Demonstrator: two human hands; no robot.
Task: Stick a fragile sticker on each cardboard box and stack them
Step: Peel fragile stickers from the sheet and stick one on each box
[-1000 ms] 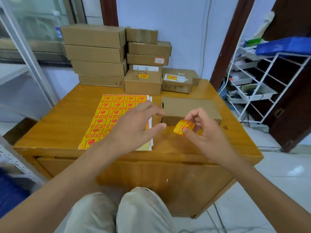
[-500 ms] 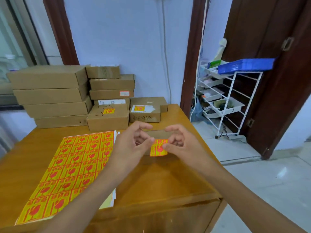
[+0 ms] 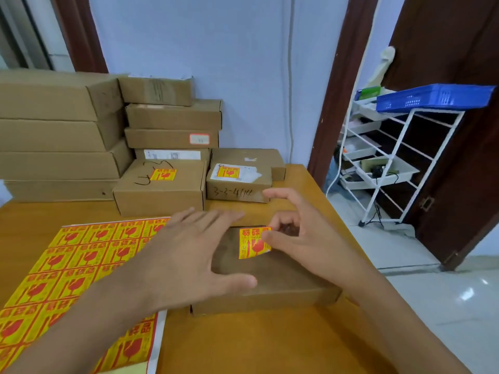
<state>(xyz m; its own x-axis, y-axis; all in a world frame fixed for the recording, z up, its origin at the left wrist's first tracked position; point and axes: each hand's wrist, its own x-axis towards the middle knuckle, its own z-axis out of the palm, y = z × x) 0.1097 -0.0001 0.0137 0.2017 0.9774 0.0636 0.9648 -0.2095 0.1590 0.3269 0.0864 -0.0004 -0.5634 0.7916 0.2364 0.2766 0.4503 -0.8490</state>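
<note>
1. One sticker (image 3: 253,242) is at the far part of the box (image 3: 270,282) top. It looks like it is lying on the box, but I cannot tell if it is stuck down flat.
2. The box lies right in front of the hands, under them both. Its long side runs left to right, a bit tilted.
3. The right hand (image 3: 305,238) is nearer. Its thumb touches the sticker's right edge, with the other fingers curled above. It seems to be pinching or pressing that edge.
4. The left hand (image 3: 189,257) is spread wide and flat over the box's left part. It holds nothing, and the sticker sits just past its fingers.
5. Next, I think the sticker needs a press and a rub to make it flat.
6. The counter (image 3: 243,344) is smooth yellow wood. A sticker sheet (image 3: 70,268) lies on the left.
7. More boxes are stacked at the back (image 3: 172,117) by the wall. Two of them (image 3: 159,187) already have stickers.
8. A white rack (image 3: 391,163) stands by the door.
</note>
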